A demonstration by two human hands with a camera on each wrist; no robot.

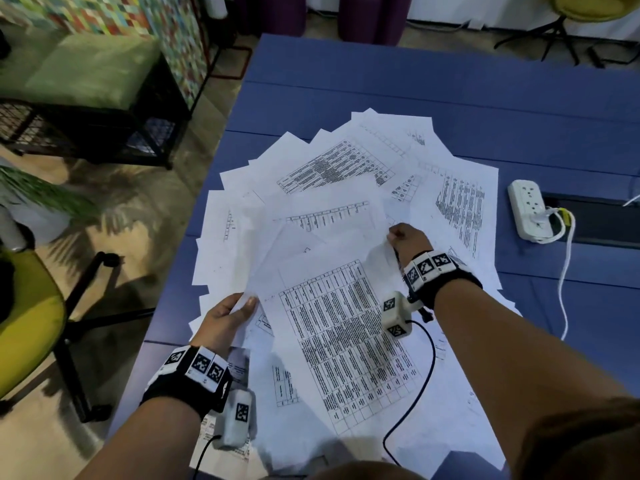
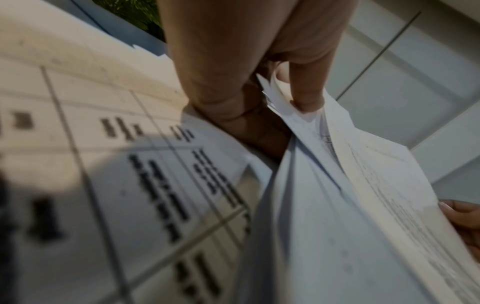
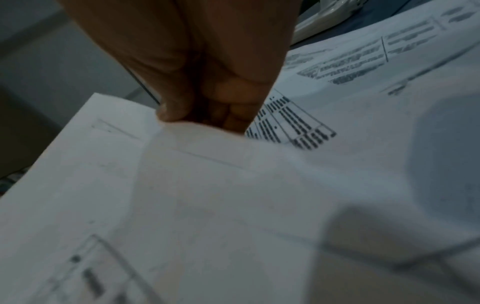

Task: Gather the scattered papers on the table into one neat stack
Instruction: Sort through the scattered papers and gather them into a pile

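Many white printed papers (image 1: pixel 329 168) lie fanned and overlapping across the blue table (image 1: pixel 381 84). A few sheets (image 1: pixel 325 268) are lifted a little above the pile, held between both hands. My left hand (image 1: pixel 228 317) pinches their near left corner, thumb on top; in the left wrist view the fingers (image 2: pixel 306 96) clamp several sheet edges (image 2: pixel 337 185). My right hand (image 1: pixel 405 237) grips the far right edge of the lifted sheets with curled fingers; in the right wrist view its fingers (image 3: pixel 207 102) close on the paper's rim (image 3: pixel 194 144).
A white power strip (image 1: pixel 528 209) with a plugged cable lies on the table to the right, beside a dark cable slot (image 1: pixel 602 220). A yellow-green office chair (image 1: pixel 27 306) stands left of the table, a green bench (image 1: pixel 90 74) behind it. The far table area is bare blue.
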